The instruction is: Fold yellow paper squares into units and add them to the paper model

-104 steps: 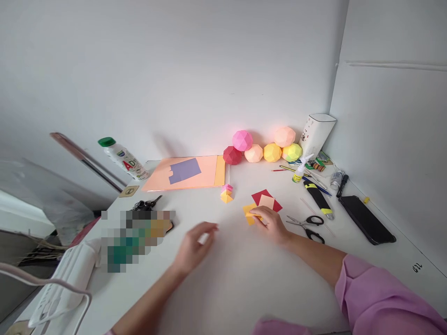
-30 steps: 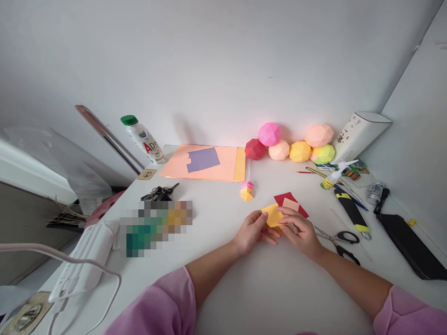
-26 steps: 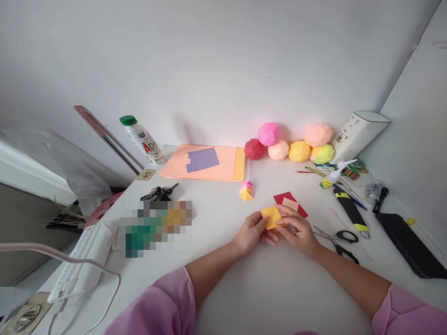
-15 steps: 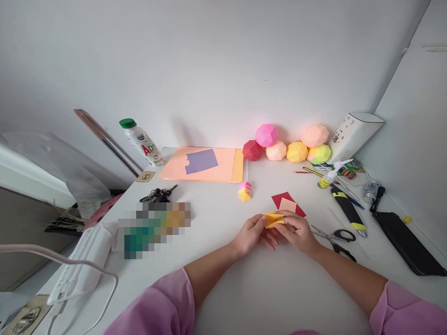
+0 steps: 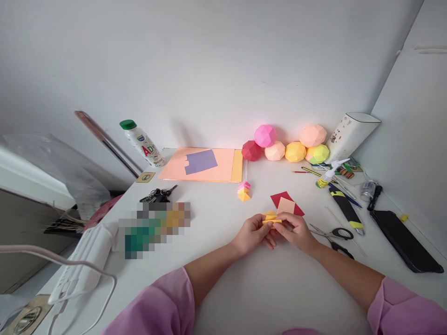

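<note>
Between my two hands is a small piece of yellow paper [image 5: 272, 221], bent along a fold, its near edge showing as a narrow strip. My left hand [image 5: 253, 233] pinches its left end with the thumb, the other fingers curled below. On the right end, the thumb and fingers of my right hand [image 5: 295, 232] press the same paper. Just beyond my hands lie a red paper square [image 5: 279, 197] and a peach paper square [image 5: 286, 205] on top of it. Small folded paper pieces [image 5: 244, 191] in pink and yellow stand further back to the left.
Faceted paper balls [image 5: 265, 136] line the wall. Scissors [image 5: 333, 238], a utility knife [image 5: 346, 211], a glue bottle [image 5: 330, 174] and a black case [image 5: 405, 241] lie right. Leftward are coloured paper sheets [image 5: 172, 167], keys [image 5: 159, 194], a white bottle [image 5: 143, 144] and a power strip [image 5: 82, 265].
The yellow paper has been tilted and folded flatter, now showing a thin strip toward me. My thumbs have moved closer together on it. The view has shifted slightly.
</note>
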Tool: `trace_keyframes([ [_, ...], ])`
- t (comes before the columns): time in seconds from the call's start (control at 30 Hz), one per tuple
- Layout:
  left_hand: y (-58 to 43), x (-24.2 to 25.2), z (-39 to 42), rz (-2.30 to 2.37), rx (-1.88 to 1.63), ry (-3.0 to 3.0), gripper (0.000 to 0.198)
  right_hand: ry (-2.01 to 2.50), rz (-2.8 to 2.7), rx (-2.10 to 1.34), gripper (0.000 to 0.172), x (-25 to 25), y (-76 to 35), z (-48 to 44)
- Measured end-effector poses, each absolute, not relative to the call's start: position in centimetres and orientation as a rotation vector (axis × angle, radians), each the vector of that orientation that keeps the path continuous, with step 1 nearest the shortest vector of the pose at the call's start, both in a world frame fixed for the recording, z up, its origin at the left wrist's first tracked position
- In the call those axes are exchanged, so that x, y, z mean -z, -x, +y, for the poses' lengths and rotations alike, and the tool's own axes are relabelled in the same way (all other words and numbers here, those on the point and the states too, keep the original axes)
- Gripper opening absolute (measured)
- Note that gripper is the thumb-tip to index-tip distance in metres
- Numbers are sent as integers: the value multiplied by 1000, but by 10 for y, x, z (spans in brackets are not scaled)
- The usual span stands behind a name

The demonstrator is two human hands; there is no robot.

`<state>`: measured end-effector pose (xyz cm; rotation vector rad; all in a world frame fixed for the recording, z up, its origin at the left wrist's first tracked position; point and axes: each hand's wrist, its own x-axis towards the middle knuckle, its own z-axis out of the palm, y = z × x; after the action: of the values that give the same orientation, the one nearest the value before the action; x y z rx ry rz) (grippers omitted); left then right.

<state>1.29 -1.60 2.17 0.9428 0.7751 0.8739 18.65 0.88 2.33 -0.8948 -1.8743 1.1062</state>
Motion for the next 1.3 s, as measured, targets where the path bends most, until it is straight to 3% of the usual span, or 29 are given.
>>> trace_keyframes([
  [0.27,-12,-25,-17,807,-863,-938,39,933,-1815,-1169,8,-17,-188,9],
  [0.43,-13,-26,-18,827,-875,-944,37,958,-1815,-1203,20,-17,-187,8],
  [0.87,-17,-28,-23,915,-1009,-931,40,1016,-1729,-1262,31,-16,-186,8],
  [1.3,-17,-28,-26,954,-953,-1080,44,997,-1750,-1327,24,-15,-185,8],
])
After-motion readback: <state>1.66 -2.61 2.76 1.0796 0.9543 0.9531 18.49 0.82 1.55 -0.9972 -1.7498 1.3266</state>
